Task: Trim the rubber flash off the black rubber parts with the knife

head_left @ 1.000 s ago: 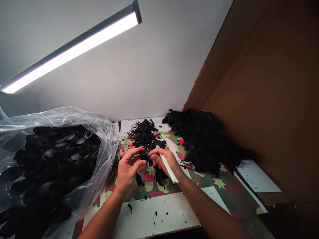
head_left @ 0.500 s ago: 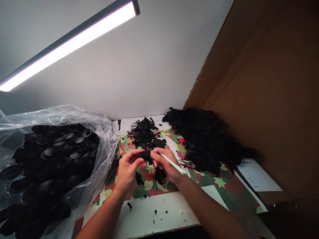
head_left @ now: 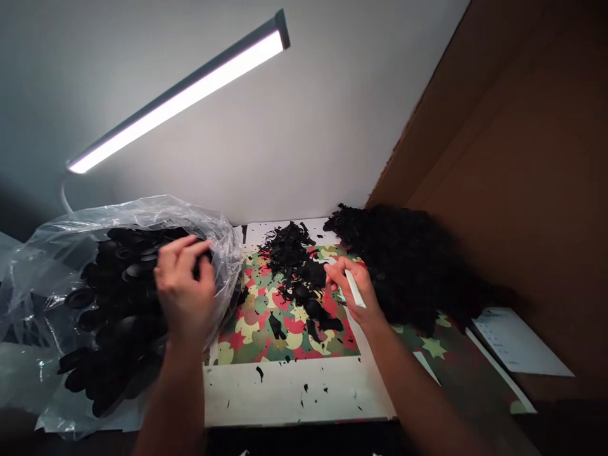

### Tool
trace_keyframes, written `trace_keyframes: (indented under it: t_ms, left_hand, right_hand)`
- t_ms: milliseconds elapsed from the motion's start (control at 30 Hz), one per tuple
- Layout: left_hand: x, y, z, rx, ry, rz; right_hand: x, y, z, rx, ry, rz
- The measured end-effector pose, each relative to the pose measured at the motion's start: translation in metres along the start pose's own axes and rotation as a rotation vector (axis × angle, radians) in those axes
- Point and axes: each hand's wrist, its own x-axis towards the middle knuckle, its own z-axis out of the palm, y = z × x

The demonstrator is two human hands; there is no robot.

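Note:
My left hand [head_left: 185, 288] is over the clear plastic bag [head_left: 223, 231] on the left, fingers curled around a black rubber part [head_left: 202, 258] mostly hidden by them. Beneath and beside it lie many round black rubber parts [head_left: 128, 329], some with ribbed sides, in the bag. My right hand [head_left: 354, 288] is closed around a slim tool with a white handle [head_left: 354, 290]; its working tip cannot be made out. It hovers over the camouflage-patterned mat [head_left: 294, 329], to the right of a small heap of black scraps [head_left: 289, 250].
A big black pile [head_left: 413, 266] lies against the cardboard wall [head_left: 513, 158] on the right. Near it is a white printed sheet [head_left: 522, 342]. Black bits dot the white board [head_left: 285, 392] in front. A lit bar lamp [head_left: 180, 95] hangs above.
My left hand has moved left from the middle of the mat to the bag, carrying the black part away from the right hand. The right hand keeps the white-handled tool. The view has shifted.

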Motion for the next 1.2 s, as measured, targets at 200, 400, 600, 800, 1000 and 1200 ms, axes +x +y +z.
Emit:
trace_keyframes:
  t_ms: [200, 400, 600, 800, 1000, 1200]
  left_hand:
    - [0.029, -0.042, 0.01, 0.194, -0.112, -0.132]
    - [-0.003, 0.011, 0.02, -0.077, -0.181, 0.109]
    - [-0.061, 0.034, 0.067, -0.409, -0.88, 0.052]
    - [-0.072, 0.026, 0.096, -0.709, -0.877, -0.195]
    - [-0.074, 0.024, 0.094, -0.838, -0.846, -0.552]
    - [-0.074, 0.021, 0.093, -0.778, -0.816, -0.519]
  right_hand:
    - [0.011, 0.004, -0.022, -0.246, -0.127, -0.023]
    - [0.005, 0.013, -0.012, -0.579, -0.499, -0.01]
    - [0.003, 0.008, -0.008, -0.708, -0.529, -0.08]
    - [0.004, 0.008, 0.002, -0.422, -0.403, -0.044]
    - [0.0, 0.009, 0.011, -0.212, -0.299, -0.046]
    - [-0.006, 0.011, 0.025, -0.326, -0.235, -0.129]
